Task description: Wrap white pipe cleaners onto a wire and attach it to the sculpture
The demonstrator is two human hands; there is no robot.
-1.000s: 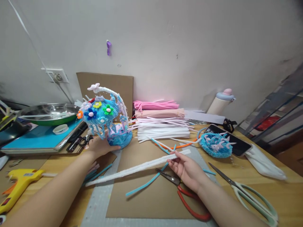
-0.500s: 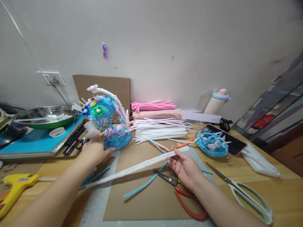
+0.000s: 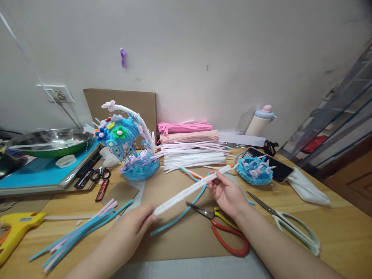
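A bundle of white pipe cleaners (image 3: 186, 192) slants up to the right above a brown cardboard sheet (image 3: 174, 248). My left hand (image 3: 135, 224) is closed around its lower left end. Near the upper right end, my right hand (image 3: 228, 192) pinches it between thumb and fingers. Under the bundle lies a blue pipe cleaner (image 3: 174, 223) on the cardboard. Red and yellow-handled scissors (image 3: 229, 236) rest just below my right hand. To the left of centre stands a blue jellyfish-like pipe-cleaner figure (image 3: 119, 131) on a round blue base (image 3: 142, 170), hung from a white curved stem.
Pink, peach and white pipe-cleaner stacks (image 3: 188, 136) line the wall. Blue and lilac pipe cleaners (image 3: 84, 234) lie beside a yellow glue gun (image 3: 21, 228). On the right are a blue round piece (image 3: 254, 172), a phone (image 3: 280, 168) and pale green-handled scissors (image 3: 296, 228). A metal bowl (image 3: 52, 141) sits left.
My left hand has come from beside the jellyfish figure's base down to the white bundle and closed on its lower end. My right hand still holds the other end.
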